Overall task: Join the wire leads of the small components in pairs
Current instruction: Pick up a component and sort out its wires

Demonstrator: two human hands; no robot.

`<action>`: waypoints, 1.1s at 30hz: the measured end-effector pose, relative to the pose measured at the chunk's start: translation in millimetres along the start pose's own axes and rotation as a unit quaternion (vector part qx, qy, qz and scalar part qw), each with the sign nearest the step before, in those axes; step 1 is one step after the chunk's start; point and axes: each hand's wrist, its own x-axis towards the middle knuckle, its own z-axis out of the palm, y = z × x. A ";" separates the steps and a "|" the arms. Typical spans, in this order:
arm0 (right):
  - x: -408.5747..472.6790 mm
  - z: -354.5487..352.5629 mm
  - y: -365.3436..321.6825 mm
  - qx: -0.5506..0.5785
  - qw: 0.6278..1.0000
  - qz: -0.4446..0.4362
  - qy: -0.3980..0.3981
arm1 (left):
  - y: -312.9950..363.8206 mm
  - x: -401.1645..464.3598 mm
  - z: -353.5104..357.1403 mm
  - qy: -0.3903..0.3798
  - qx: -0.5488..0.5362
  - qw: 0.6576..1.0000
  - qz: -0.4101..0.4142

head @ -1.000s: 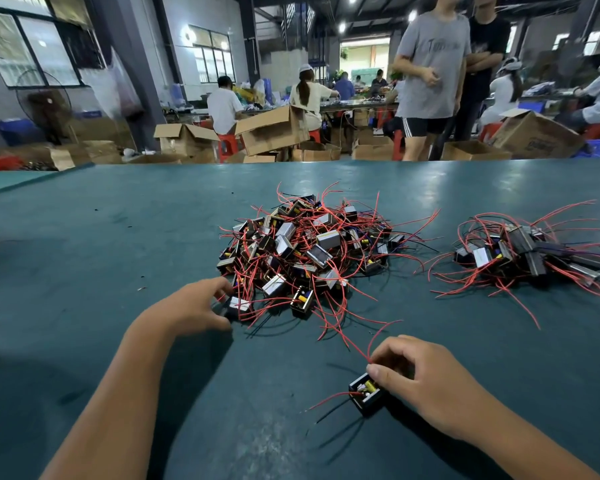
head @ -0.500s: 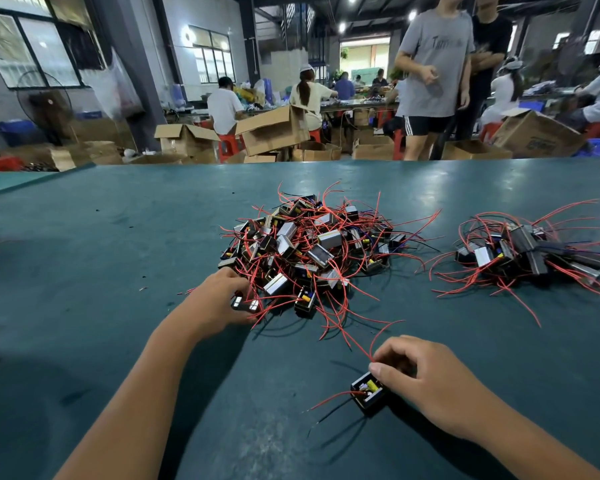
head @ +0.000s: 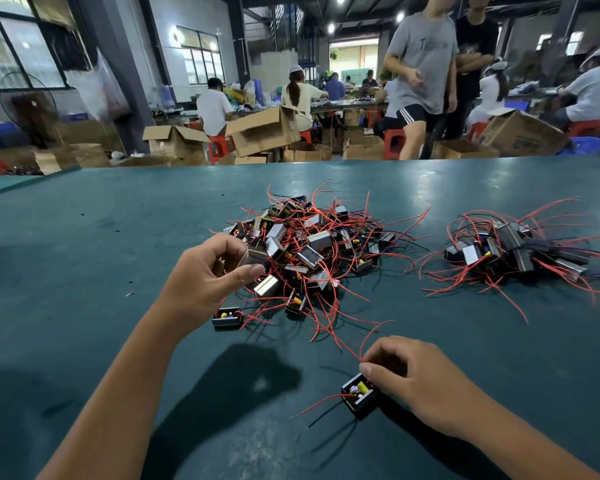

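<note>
- Left hand (head: 210, 271) raised, pinching one small component (head: 254, 257) at the near edge of the central pile (head: 312, 244).
- Right hand (head: 414, 375) grips another component (head: 359, 394) resting on the tabletop (head: 84, 271).
- Second pile (head: 510, 251) lies to the right.

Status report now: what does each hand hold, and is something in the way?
Left hand grips one component above the big pile. Right hand holds another component on the table. Loose red leads lie between.
</note>
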 end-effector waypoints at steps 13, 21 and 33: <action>-1.8 -10.6 -28.1 0.341 0.936 -0.038 0.080 | 34.8 -27.5 101.9 -0.055 0.221 0.926 0.302; 2.7 -17.4 -22.7 0.420 0.896 -0.013 0.142 | 33.0 -33.6 114.3 -0.053 0.132 0.938 0.317; 0.8 -12.8 -21.4 0.325 0.934 -0.031 0.145 | 28.4 -37.1 126.1 -0.146 -0.201 0.963 -0.105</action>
